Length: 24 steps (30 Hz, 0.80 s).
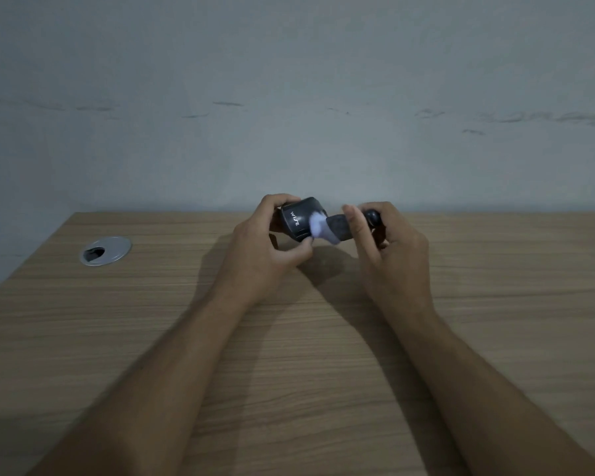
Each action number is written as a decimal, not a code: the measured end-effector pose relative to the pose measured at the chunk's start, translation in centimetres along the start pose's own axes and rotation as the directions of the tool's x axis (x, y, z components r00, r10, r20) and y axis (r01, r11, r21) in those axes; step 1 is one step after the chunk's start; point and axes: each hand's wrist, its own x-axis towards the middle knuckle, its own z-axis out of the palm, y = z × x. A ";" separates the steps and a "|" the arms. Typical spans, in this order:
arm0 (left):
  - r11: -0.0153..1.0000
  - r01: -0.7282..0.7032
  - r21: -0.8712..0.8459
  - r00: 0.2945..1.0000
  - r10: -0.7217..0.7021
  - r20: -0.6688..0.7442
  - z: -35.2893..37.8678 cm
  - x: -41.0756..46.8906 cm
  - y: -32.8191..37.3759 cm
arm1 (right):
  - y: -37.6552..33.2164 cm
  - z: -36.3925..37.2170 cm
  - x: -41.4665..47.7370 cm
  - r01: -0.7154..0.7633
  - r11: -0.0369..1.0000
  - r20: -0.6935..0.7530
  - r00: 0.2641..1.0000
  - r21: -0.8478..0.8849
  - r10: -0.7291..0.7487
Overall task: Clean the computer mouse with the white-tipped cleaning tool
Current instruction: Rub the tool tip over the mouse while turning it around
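At the centre of the frame, the left hand (272, 240) grips the dark, rounded plastic computer mouse (298, 218) above the wood-grain worktop (289, 372). The right hand (389, 242) is closed on the dark-handled, white-tipped cleaning tool (327, 228), whose tip touches the mouse's right end. The mouse is pinched mostly by fingertips, so a hard stroke could probably twist it loose and drop it. A round silver cable grommet (106, 250) sits at the left of the frame, well apart. Nothing blocks the hands.
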 end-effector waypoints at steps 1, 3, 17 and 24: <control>1.000 0.015 -0.018 1.000 -0.015 0.017 0.0 -0.1 0.0 | 0.3 -0.1 0.1 -0.053 0.998 -0.013 0.998 0.014 0.053; 0.999 0.029 -0.043 0.998 -0.027 0.054 -0.1 -0.2 0.1 | 0.8 -0.5 0.4 -0.141 0.989 -0.033 0.989 0.041 0.142; 0.999 0.019 0.044 0.995 -0.023 0.093 -0.3 0.0 0.0 | 0.0 0.0 0.1 -0.103 0.988 0.087 0.992 0.115 0.093; 0.991 0.130 -0.035 0.990 -0.128 0.057 -0.1 0.0 -0.4 | -0.3 0.5 -0.5 -0.050 0.996 0.102 0.994 0.075 0.042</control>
